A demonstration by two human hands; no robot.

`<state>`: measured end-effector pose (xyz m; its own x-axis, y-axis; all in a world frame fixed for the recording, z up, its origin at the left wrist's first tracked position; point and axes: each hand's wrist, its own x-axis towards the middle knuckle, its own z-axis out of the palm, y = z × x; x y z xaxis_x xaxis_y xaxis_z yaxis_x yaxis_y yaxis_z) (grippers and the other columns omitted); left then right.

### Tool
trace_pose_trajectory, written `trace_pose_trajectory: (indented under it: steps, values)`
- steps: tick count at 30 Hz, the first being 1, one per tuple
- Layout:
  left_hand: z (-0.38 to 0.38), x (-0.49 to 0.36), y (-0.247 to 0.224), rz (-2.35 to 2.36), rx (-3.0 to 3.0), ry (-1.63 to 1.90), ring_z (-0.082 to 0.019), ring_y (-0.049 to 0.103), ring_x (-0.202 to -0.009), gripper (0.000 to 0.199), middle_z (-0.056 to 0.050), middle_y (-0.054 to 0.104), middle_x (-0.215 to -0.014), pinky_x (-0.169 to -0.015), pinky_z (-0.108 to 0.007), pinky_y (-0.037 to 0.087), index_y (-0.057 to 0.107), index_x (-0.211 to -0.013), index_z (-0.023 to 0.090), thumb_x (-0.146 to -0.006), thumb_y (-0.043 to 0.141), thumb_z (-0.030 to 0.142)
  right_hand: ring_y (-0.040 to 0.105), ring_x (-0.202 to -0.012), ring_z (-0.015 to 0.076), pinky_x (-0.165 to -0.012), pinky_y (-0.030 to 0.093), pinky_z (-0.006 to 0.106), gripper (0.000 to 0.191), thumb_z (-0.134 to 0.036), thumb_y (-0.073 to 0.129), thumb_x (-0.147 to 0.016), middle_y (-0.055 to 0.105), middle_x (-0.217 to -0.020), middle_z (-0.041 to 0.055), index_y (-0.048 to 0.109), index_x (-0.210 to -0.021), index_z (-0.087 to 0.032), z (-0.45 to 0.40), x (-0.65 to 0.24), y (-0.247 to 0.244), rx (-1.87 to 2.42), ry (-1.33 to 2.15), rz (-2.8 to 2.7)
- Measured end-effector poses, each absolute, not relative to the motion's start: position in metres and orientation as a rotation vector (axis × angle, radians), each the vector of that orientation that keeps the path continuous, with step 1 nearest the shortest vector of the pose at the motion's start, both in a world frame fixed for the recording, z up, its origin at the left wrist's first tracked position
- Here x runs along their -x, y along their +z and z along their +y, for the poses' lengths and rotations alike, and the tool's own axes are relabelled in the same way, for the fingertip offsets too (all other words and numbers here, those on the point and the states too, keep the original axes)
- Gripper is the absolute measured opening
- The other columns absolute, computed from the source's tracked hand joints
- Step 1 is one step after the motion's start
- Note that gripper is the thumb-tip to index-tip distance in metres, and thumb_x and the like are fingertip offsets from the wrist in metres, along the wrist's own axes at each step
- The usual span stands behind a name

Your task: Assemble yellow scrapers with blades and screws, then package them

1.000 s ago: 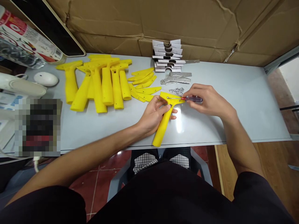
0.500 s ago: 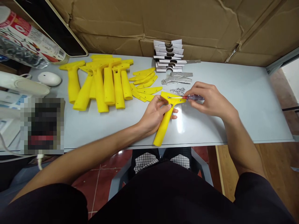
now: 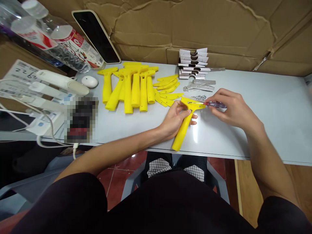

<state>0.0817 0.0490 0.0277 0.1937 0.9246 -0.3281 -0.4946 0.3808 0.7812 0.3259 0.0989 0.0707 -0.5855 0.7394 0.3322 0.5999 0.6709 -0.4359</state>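
Note:
My left hand (image 3: 175,121) is closed around the neck of a yellow plastic scraper (image 3: 183,131), its handle slanting down toward the table's front edge. In my right hand (image 3: 230,105) is a screwdriver (image 3: 216,104) with a clear purplish handle, pinched between thumb and fingers. The screwdriver's shaft lies across the scraper's head, its tip near a screw at the head's left end; whether it sits in the screw I cannot tell. Just behind the head is a pile of small screws and nuts (image 3: 199,97). Thin metal blades (image 3: 201,85) lie farther back.
Several yellow scraper handles (image 3: 128,94) lie left of centre, beside loose yellow cover plates (image 3: 168,85). Folded white cards (image 3: 193,63) stand by the cardboard (image 3: 151,32). A phone (image 3: 97,35), bottles (image 3: 75,45), a mouse (image 3: 89,81) and cabled power strip (image 3: 46,123) occupy the left.
The camera view has swung left, so everything sits farther right in the picture. Both hands keep their holds on the scraper and screwdriver, with the shaft still across the head.

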Motion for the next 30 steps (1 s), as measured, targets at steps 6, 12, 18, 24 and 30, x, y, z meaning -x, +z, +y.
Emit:
trace_pose_trajectory:
  steps: [6,12,18,24,30]
  values:
    - [0.048,-0.082,0.029,0.874,-0.615,1.103,-0.021,0.08,-0.086,0.027,-0.005,0.067,-0.119,-0.075,-0.042,0.069,0.052,-0.108,0.021,-0.097,0.074,0.009,0.073,-0.085,0.0245,-0.079,0.06,0.041,0.028,-0.018,0.067,-0.096,0.073,-0.104,0.0071,0.084,-0.117,-0.026,0.099,-0.325,0.07,1.022,0.344,-2.387]
    - [0.048,-0.082,0.028,0.884,-0.616,1.098,-0.02,0.079,-0.087,0.029,-0.007,0.068,-0.121,-0.076,-0.042,0.069,0.053,-0.109,0.021,-0.096,0.076,0.011,0.074,-0.088,0.025,-0.082,0.062,0.042,0.031,-0.017,0.068,-0.097,0.073,-0.106,0.0077,0.084,-0.121,-0.026,0.098,-0.323,0.07,1.027,0.355,-2.399]
    - [0.047,-0.081,0.026,0.876,-0.641,1.093,-0.019,0.078,-0.088,0.028,-0.006,0.069,-0.121,-0.078,-0.041,0.069,0.053,-0.108,0.022,-0.097,0.077,0.013,0.07,-0.084,0.0233,-0.078,0.059,0.04,0.029,-0.02,0.065,-0.102,0.072,-0.106,0.0094,0.086,-0.122,-0.023,0.092,-0.322,0.075,1.053,0.215,-2.448]
    - [0.047,-0.08,0.029,0.923,-0.668,1.082,-0.015,0.074,-0.086,0.029,-0.007,0.067,-0.124,-0.07,-0.032,0.062,0.055,-0.108,0.022,-0.095,0.079,0.011,0.056,-0.067,0.0188,-0.066,0.047,0.039,0.035,-0.015,0.056,-0.104,0.071,-0.115,0.0132,0.087,-0.119,-0.019,0.077,-0.305,0.115,1.235,-0.07,-2.662]
    - [0.048,-0.08,0.027,0.913,-0.652,1.11,-0.014,0.073,-0.081,0.032,-0.006,0.067,-0.122,-0.064,-0.03,0.06,0.055,-0.106,0.021,-0.091,0.082,0.013,0.067,-0.085,0.0284,-0.071,0.046,0.042,0.033,-0.005,0.053,-0.1,0.073,-0.097,0.0094,0.082,-0.102,-0.021,0.078,-0.269,0.168,1.164,-0.241,-2.879]
